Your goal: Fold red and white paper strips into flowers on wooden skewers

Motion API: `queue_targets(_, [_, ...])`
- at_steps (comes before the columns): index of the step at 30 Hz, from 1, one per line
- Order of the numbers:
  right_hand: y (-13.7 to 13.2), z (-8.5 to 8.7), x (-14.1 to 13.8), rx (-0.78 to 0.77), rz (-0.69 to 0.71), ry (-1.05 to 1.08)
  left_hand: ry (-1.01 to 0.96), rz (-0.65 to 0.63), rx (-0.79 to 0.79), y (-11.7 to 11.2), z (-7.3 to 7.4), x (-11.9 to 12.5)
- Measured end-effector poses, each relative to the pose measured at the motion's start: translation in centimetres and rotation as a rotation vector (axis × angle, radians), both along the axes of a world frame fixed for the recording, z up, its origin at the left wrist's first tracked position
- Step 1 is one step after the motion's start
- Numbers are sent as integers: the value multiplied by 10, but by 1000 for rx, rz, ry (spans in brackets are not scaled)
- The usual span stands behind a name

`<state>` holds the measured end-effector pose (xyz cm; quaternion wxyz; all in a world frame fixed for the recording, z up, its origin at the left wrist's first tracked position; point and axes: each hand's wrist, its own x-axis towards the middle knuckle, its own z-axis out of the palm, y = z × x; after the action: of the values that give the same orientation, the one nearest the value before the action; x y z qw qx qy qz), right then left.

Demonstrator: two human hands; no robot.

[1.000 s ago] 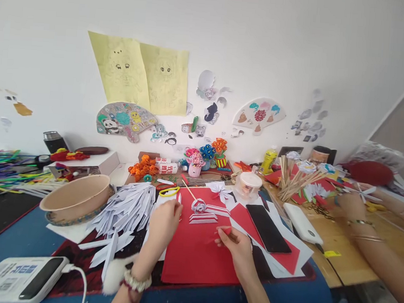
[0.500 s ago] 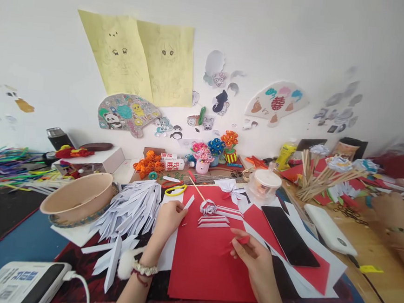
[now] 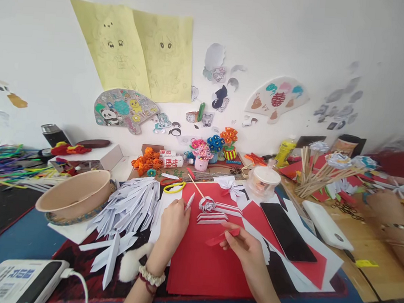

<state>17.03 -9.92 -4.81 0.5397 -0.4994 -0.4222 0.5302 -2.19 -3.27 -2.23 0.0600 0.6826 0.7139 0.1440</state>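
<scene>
My left hand [image 3: 174, 224] pinches a small folded white paper strip [image 3: 189, 201] just above the upper left of a red paper sheet [image 3: 196, 263]. My right hand [image 3: 242, 244] is closed on a thin red paper piece [image 3: 220, 237] over the same sheet. Between the two hands, a little farther off, lies a rolled white-and-red paper flower on a wooden stick [image 3: 207, 203], with a few folded white strips [image 3: 211, 216] beside it.
A heap of folded white strips [image 3: 127, 206] lies left of the sheet, next to a tan bowl [image 3: 74, 195]. Yellow scissors [image 3: 174, 187], a black phone [image 3: 283, 231], a white power bank [image 3: 327, 225] and a round lidded tub [image 3: 264, 180] sit around. Another person's arm [image 3: 393, 227] rests at right.
My left hand has picked up a white strip and moved right, toward the flower. My right hand has lifted the red piece slightly toward the middle. The camera has tilted.
</scene>
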Motion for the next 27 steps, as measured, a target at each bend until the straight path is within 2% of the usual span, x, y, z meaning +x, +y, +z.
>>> queue_targets(5, [2, 5, -6, 17, 60, 25, 53, -1, 1, -3, 0, 0])
queue_targets(12, [4, 15, -12, 49, 73, 14, 88, 3, -3, -4, 2, -3])
queue_targets(20, [5, 6, -18, 62, 82, 43, 136, 14, -18, -8, 5, 2])
queue_targets(23, [8, 5, -18, 62, 83, 49, 147, 13, -5, -13, 10, 3])
queue_targets(27, [16, 11, -18, 81, 106, 38, 114, 3, 55, -29, 24, 5])
